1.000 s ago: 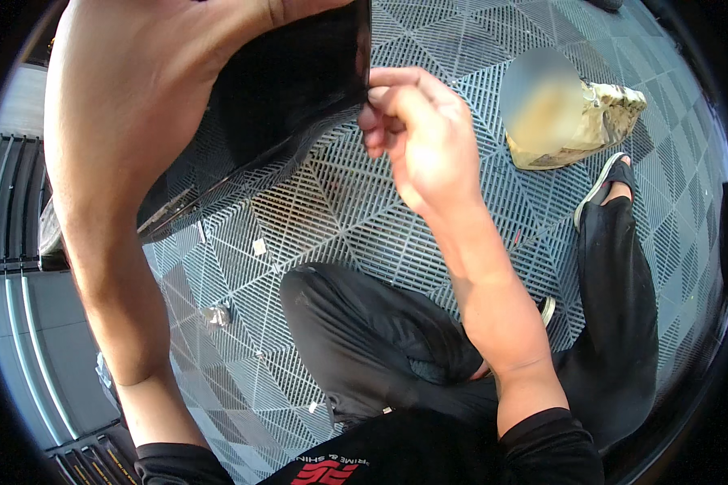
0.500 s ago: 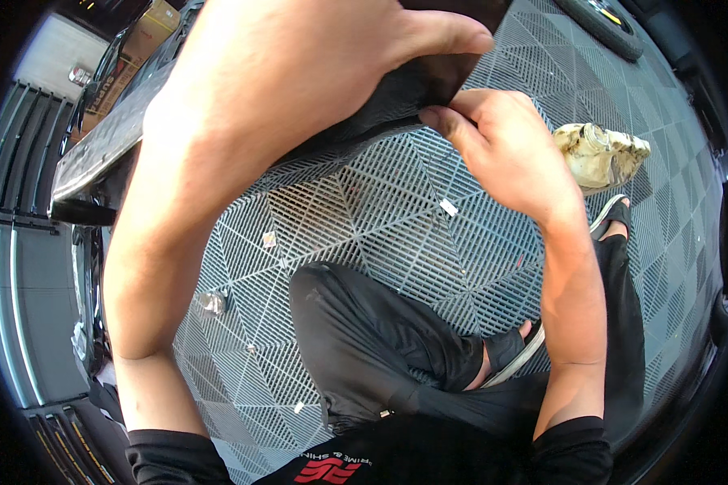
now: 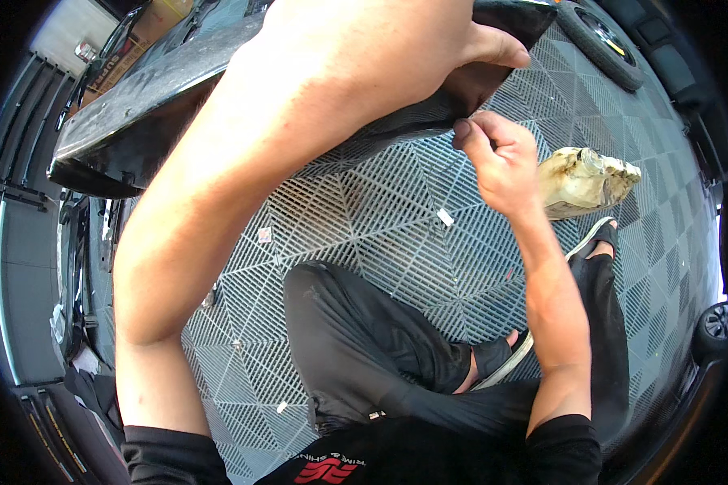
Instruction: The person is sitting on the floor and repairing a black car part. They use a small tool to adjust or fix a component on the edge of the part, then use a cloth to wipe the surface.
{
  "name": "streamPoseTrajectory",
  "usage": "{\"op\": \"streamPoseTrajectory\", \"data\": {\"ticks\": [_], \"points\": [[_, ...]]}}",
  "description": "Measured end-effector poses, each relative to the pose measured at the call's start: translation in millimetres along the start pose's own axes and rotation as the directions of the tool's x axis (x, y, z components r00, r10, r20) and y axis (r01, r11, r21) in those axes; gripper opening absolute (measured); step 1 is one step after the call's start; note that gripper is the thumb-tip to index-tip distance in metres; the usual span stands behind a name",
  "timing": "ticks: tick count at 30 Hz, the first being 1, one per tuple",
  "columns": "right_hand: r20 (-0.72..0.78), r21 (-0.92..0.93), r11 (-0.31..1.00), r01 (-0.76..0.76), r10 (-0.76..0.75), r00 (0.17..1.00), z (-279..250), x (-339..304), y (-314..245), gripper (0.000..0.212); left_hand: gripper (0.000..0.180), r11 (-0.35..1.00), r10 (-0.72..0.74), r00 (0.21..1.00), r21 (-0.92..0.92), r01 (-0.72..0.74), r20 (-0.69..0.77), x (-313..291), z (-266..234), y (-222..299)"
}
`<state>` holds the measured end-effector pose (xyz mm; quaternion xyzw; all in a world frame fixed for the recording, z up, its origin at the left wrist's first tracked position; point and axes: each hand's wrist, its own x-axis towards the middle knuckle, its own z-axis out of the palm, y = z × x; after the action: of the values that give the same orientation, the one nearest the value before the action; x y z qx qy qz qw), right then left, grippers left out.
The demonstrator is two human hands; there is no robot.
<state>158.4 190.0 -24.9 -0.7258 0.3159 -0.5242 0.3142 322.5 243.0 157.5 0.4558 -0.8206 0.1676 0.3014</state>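
From where I stand, a brown box (image 3: 150, 24) sits at the upper left, behind the near end of a black panel (image 3: 162, 77). The panel slants from the left side of the frame to the top centre and beyond, its far corner ending right of centre at the top edge. The left hand (image 3: 372, 56) lies across it at upper centre, thumb stretched out to the right over the dark surface; its fingers are hidden, so I cannot tell whether it grips or merely presses.

Below that thumb, what looks like dark film (image 3: 396, 129) forms the panel's lower edge. Just right of it, the right hand (image 3: 501, 162) has thumb and fingers curled together, apparently pinching the edge near the corner. To work it well, I would have the left palm steady the panel, keep the pinch small and close to the corner, and draw evenly along the edge; a sharp tug could crease or tear something that thin.

Two pale scraps, one left (image 3: 265, 234) and one right (image 3: 445, 217), lie on the grid floor (image 3: 348, 242) at mid-frame. A cream container (image 3: 590, 178) and a wheel (image 3: 607, 40) fill the right.
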Motion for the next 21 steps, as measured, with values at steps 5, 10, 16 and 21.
{"op": "streamPoseTrajectory", "data": {"ticks": [5,10,16,21], "points": [[-0.278,0.476,0.865,-0.157,0.318,0.906,43.3,-16.0,-1.9,0.029,0.043,0.989,-0.064,0.995,-0.129,0.073,0.070,4.2,-7.7,0.3],[-0.219,0.964,0.260,0.050,0.679,0.701,79.2,-11.6,-18.1,0.020,0.038,0.943,0.019,0.997,-0.332,0.007,0.073,9.1,-3.9,-11.7],[-0.397,0.898,0.436,0.063,0.739,0.545,97.4,-2.0,-39.8,0.031,0.039,0.955,0.018,0.999,-0.297,-0.006,0.040,8.6,5.7,-11.8],[-0.700,0.391,0.920,0.015,0.287,0.654,100.9,-12.9,-19.9,0.034,0.043,0.976,-0.029,0.999,-0.216,0.032,0.018,6.7,8.3,-6.3]]}}
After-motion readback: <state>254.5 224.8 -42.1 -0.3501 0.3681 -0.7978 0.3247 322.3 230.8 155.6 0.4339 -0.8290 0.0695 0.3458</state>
